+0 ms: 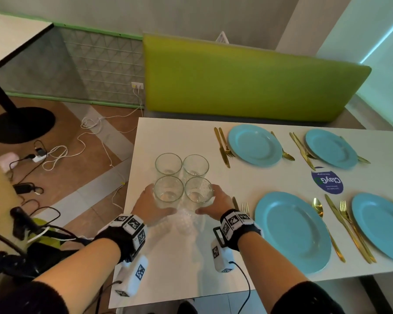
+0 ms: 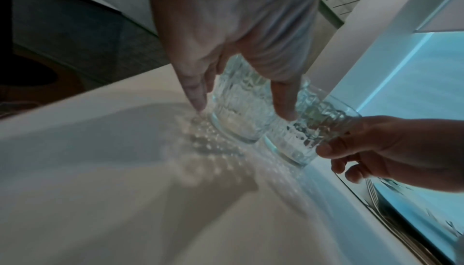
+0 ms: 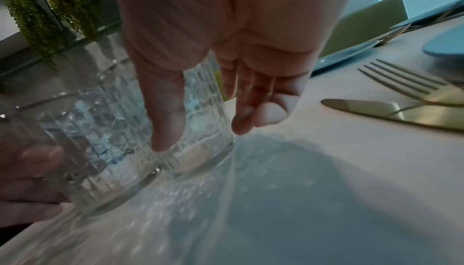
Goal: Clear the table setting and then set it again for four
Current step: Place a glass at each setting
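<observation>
Four clear cut-pattern glasses stand clustered on the left part of the white table [image 1: 168, 257]. My left hand [image 1: 159, 200] wraps the near-left glass [image 1: 168, 191] [image 2: 238, 114], thumb on its front and fingers down its left side. My right hand [image 1: 208, 201] grips the near-right glass [image 1: 199, 190] [image 3: 200, 130] the same way, mirrored. The far-left glass [image 1: 168, 164] and far-right glass [image 1: 195, 165] stand untouched just behind. All the glasses rest on the table. Four blue plates, such as the near one [image 1: 290, 230], lie to the right with gold cutlery beside each.
A gold knife [image 3: 391, 114] and fork [image 3: 406, 78] lie just right of my right hand. A round blue sticker [image 1: 327, 182] sits between the plates. A green bench back [image 1: 247, 82] runs behind the table. Cables [image 1: 55, 152] and a black table base [image 1: 21, 123] are on the floor at left.
</observation>
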The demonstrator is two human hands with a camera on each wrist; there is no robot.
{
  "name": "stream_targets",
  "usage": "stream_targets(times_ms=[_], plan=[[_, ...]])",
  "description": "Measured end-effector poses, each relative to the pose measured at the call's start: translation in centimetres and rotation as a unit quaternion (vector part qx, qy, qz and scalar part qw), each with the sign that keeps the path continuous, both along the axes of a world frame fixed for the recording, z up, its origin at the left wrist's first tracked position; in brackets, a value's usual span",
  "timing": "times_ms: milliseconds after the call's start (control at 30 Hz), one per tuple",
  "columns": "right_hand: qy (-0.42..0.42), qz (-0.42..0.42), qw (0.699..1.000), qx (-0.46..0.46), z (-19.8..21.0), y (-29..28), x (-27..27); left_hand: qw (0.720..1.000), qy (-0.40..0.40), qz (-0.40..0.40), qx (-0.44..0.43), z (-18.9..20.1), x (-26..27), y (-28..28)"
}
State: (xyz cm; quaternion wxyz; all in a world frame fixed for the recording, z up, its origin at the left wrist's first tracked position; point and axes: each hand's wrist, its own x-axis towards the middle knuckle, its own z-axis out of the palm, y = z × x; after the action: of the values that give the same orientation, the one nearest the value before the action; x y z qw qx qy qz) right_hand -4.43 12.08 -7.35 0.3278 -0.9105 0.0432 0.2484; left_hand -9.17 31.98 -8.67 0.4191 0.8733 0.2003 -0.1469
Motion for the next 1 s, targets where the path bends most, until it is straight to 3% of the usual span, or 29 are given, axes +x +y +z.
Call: stream_targets(times_ms=[233,600,800,1000], plan=[[-0.018,-0.008,0.999,0.041,-1.4,0.7,0.0,0.994,-0.059,0.044,-0.078,-1.5,0.3,-0.3],[-0.059,-0.042,0.997,0.041,-3.2,1.5,-0.2,0.989,-0.082,0.079,-0.092,-2.1,0.3,-0.6],[-0.062,-0.060,0.996,0.019,-2.2,0.2,-1.2,0.994,-0.070,0.018,-0.082,-1.5,-0.4,-0.7],[-0.100,-0.136,0.985,0.018,0.7,-3.4,-2.2,0.993,-0.084,-0.040,-0.076,0.7,-0.2,-2.7]])
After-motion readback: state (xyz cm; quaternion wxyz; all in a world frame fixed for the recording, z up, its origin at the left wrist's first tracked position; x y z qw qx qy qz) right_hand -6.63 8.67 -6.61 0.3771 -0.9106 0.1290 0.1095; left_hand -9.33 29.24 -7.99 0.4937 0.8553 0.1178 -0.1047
